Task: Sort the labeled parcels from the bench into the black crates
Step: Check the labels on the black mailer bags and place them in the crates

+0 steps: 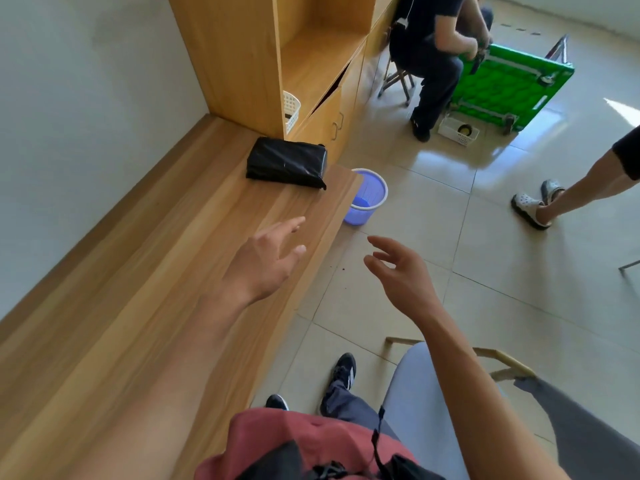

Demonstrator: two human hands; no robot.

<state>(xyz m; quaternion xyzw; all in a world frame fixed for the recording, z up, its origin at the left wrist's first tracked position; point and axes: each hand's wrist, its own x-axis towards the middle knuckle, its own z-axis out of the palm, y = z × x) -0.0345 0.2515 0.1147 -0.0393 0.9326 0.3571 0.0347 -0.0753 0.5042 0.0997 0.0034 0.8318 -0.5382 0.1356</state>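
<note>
One parcel wrapped in black plastic [286, 163] lies on the far end of the wooden bench [145, 271], next to the shelf unit. My left hand [266, 258] hovers above the bench short of the parcel, fingers spread and holding nothing. My right hand [398, 271] is out over the floor beside the bench edge, fingers loosely spread, also empty. No label shows on the parcel from here. No black crate is in view.
A wooden shelf unit [304, 64] stands behind the parcel. A blue basket [367, 197] sits on the floor at the bench corner. A seated person [433, 53] works at a green cart [502, 84]. Another person's legs [561, 199] stand at right. A grey chair [433, 410] is beside me.
</note>
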